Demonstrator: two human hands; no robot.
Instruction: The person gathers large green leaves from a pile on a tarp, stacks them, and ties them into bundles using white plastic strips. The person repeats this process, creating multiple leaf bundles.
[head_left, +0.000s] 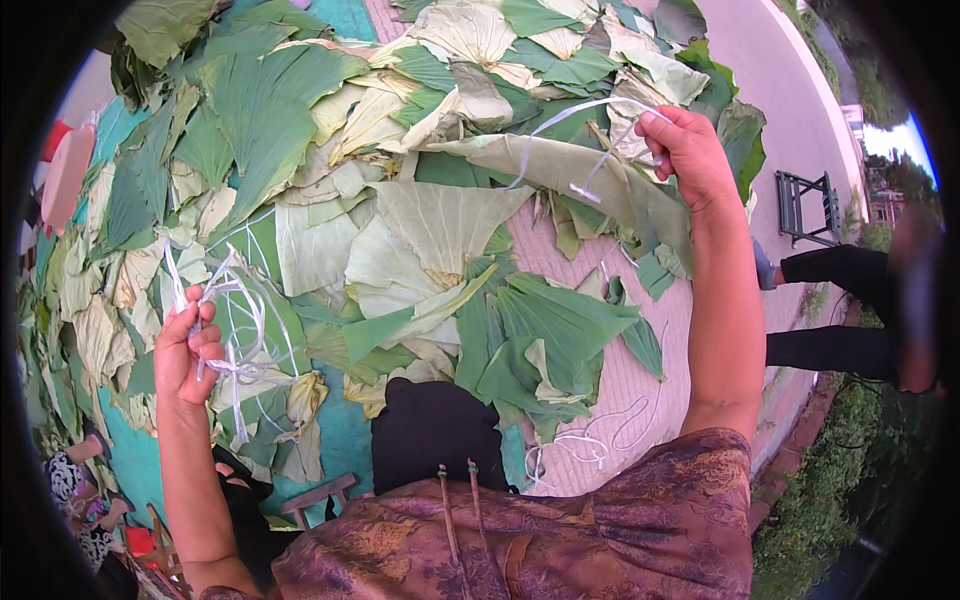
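Observation:
My left hand (191, 349) is closed around a tangled bundle of white plastic string (251, 315) at the left, above the leaves. Raised at the upper right, my right hand (682, 150) pinches a loose white string (555, 120) whose ends hang down. Large green and pale dried leaves (427, 240), which look like lotus leaves, lie overlapping in a wide heap before me. Between my arms, a cluster of darker green leaves (555, 322) rests near my knees. More white string (585, 442) lies in loops on the ground by my right side.
A small dark folding stool (808, 206) stands on the pavement at the right. Near it is a person in black trousers (832, 311). Parts of another person (75, 480) show at the lower left. A wooden stool edge (319, 499) is beside me. A pink plastic stool (67, 176) is at the far left.

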